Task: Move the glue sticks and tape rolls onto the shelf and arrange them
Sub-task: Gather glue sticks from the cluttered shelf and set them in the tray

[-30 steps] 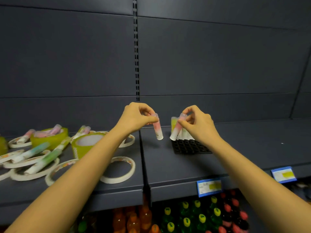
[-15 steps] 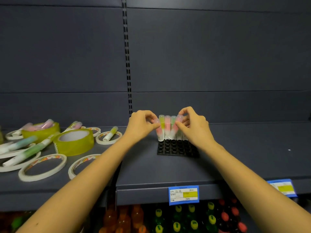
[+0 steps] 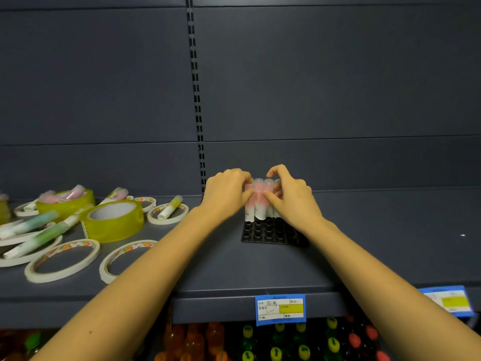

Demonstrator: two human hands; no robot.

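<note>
Seating glue sticks in the holder. Both hands are close together at the far rows of the black tray [image 3: 273, 231], fingertips nearly meeting.

My left hand [image 3: 229, 194] has its fingers curled round the leftmost glue stick [image 3: 249, 208], which is pink over a white base and upright at the tray's far-left corner. My right hand [image 3: 291, 199] pinches the neighbouring glue stick [image 3: 260, 207] between thumb and curled fingers. It is also pink and upright, and it touches the leftmost one. More sticks stand behind my right fingers, but they are partly hidden and I cannot count them. I cannot tell whether the two held sticks sit fully in their holes.

The tray lies flat on the shelf [image 3: 364, 243], right of the slotted post [image 3: 196, 100], and its near rows of holes are in plain view.

On the left part of the shelf:
- The near yellow tape roll [image 3: 114, 225] lies flat, core upward.
- The far yellow tape roll [image 3: 65, 205] has pink sticks lying on top.
- Two thin white tape rolls [image 3: 62, 259] [image 3: 125, 259] lie flat near the front edge.
- A loose yellow-green glue stick [image 3: 170, 211] lies across another thin ring, just right of the near yellow roll.
- Green glue sticks [image 3: 39, 241] lie across rings at the far left.

On the front edge, a blue price label [image 3: 280, 310] sits below the tray and a second label [image 3: 447, 300] sits to the right. Bottles [image 3: 302, 347] with coloured caps stand on the level below.
</note>
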